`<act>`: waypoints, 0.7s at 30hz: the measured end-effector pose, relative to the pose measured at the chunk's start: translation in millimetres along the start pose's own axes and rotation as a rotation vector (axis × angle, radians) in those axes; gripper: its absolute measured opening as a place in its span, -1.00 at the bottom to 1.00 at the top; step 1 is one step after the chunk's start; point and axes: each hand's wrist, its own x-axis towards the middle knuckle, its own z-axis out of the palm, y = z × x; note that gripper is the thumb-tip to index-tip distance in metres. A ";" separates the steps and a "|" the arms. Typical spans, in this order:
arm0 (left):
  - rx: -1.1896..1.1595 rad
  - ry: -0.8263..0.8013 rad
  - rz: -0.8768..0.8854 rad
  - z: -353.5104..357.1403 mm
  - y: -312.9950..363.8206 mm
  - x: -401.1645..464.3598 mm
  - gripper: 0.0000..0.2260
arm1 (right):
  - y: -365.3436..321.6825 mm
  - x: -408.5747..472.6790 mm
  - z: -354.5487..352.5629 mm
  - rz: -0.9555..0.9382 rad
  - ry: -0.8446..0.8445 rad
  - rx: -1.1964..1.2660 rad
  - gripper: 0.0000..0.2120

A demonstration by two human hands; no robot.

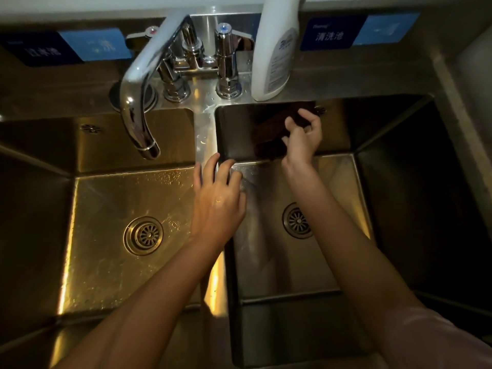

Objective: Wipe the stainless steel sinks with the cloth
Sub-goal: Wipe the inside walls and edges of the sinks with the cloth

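left sink [111,262] sits under the tap [138,107]; left hand [217,201] rests on the divider, grip released, fingers relaxed; right hand [302,141] pinches the dark cloth [269,134] against the right sink [332,134] back wall

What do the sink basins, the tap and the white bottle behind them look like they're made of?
Sink basins: brushed stainless steel, judging by the dull sheen and streaky reflections. Tap: polished chrome-like metal with mirror highlights. White bottle: probably matte opaque plastic.
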 end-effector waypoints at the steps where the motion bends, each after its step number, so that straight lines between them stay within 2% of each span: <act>1: 0.004 -0.008 -0.003 -1.0 0.5 0.4 -0.81 | 9.5 3.8 -2.4 -0.002 0.024 -0.023 -0.70; 10: 0.038 -0.048 0.006 -1.9 -0.6 0.3 -0.76 | 99.4 59.5 -28.5 0.129 0.122 -0.410 -0.77; 16: 0.026 -0.024 0.009 -2.0 -0.9 0.0 -0.76 | 91.8 57.9 -32.1 0.112 0.146 -0.312 -0.73; 21: 0.024 -0.025 0.005 -3.3 0.2 -0.2 -0.76 | 31.6 35.7 -30.9 0.068 0.109 -0.044 -0.66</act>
